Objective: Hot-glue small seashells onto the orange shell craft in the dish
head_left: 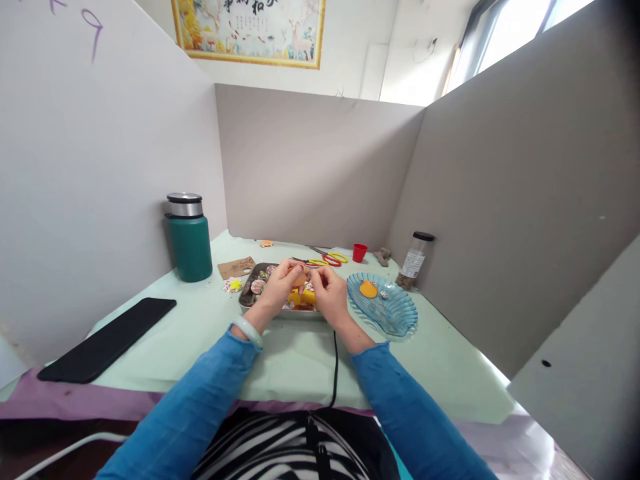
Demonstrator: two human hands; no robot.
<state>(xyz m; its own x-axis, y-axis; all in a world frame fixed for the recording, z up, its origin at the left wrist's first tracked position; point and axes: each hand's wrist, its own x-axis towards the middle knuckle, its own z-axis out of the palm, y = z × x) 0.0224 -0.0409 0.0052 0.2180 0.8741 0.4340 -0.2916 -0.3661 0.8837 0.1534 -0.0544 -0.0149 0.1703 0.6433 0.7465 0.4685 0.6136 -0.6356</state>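
My left hand (281,285) is closed in a pinch on a small peach-orange piece (301,279), whose exact kind I cannot make out. Beside it, my right hand (330,295) has its fingertips pressed together; whatever they hold is hidden or too small to name. Both hands are over a metal tray (286,314) full of small colourful bits, among them a pinkish round piece (257,286) and something yellow (306,297). To the right of my right hand lies a blue scalloped glass plate (397,319) bearing an orange rounded piece (369,289) and a small speckled piece (384,294).
Scissors with red and yellow handles (334,259) lie behind the tray, near a red cup (359,253). A green bottle (190,243) and a black mat (113,339) are at left, a lidded jar (415,263) at right. Grey partitions (320,167) enclose the table.
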